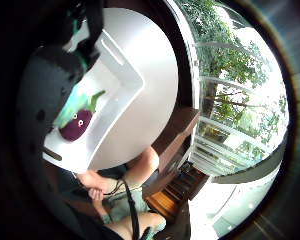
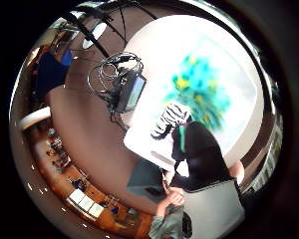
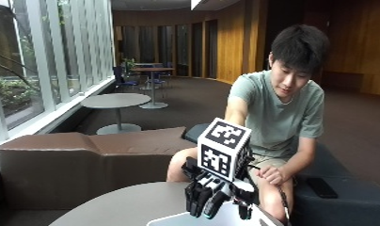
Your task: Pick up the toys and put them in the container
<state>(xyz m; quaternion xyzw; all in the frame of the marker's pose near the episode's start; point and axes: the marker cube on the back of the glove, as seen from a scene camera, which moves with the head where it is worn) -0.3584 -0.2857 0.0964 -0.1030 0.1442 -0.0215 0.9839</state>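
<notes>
My black-gloved right hand (image 3: 210, 200), fingers straight and holding nothing, hangs over the white plastic container (image 1: 121, 80) where the purple plush aubergine toy (image 1: 76, 125) and striped plush toy (image 2: 170, 117) lie; next, I judge, withdrawal.

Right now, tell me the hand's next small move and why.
Probably lower the right hand slightly toward the white container, where the eggplant toy already lies: the hand hangs just above it, and whether it holds anything is unclear.
</notes>
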